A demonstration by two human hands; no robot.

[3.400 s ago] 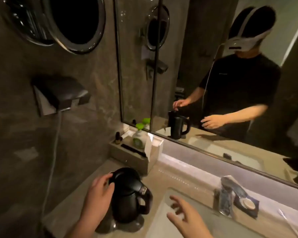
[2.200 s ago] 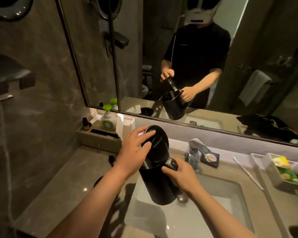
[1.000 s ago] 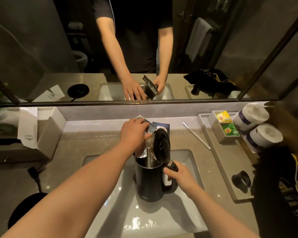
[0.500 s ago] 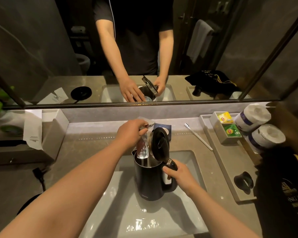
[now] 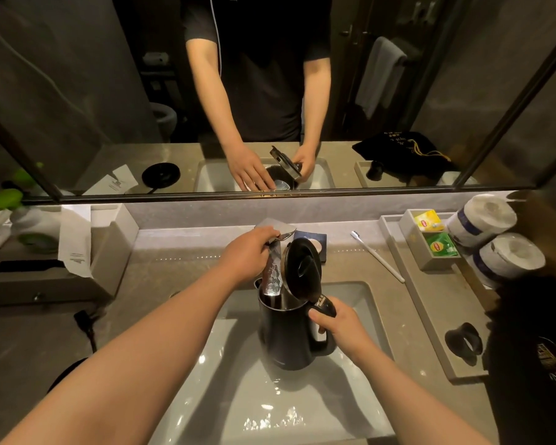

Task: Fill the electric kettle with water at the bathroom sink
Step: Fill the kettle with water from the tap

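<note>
A black electric kettle stands upright in the white sink basin, its lid flipped open. My right hand grips the kettle's handle. My left hand rests on the chrome faucet handle at the back of the sink. A stream of water runs from the faucet into the kettle's open mouth.
The kettle's black base and plug lie on the counter at the left. A toothbrush, a tray with tea bags, toilet paper rolls and a black bag are at the right. A mirror is behind.
Water has started running into the kettle since a second ago. My left hand stays on the faucet handle and my right hand keeps the kettle under the spout.
</note>
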